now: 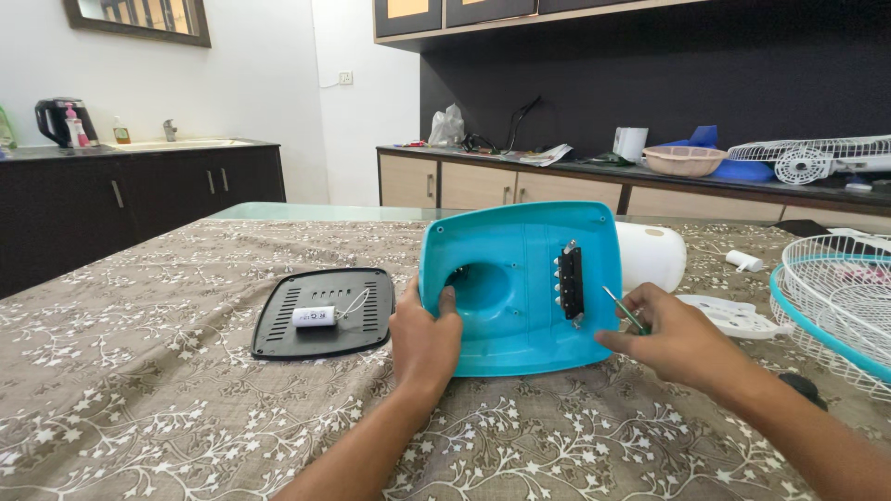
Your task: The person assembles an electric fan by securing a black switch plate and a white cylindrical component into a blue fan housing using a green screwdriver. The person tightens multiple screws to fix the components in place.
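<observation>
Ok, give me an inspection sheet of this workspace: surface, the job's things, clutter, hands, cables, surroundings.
Surface: table under a grey floral cloth.
Job's things: turquoise fan base propped on edge, hollow side toward the camera, a black switch block inside it; thin screwdriver.
Clutter: black vented cover with a small white cylinder on it; white motor housing; white flat part; fan guard.
Hands: left hand grips the base's left edge; right hand holds the screwdriver near the switch block.
Cables: thin wire on the cylinder.
Surroundings: counter with bowl, roll and another guard; kettle by a sink.
</observation>
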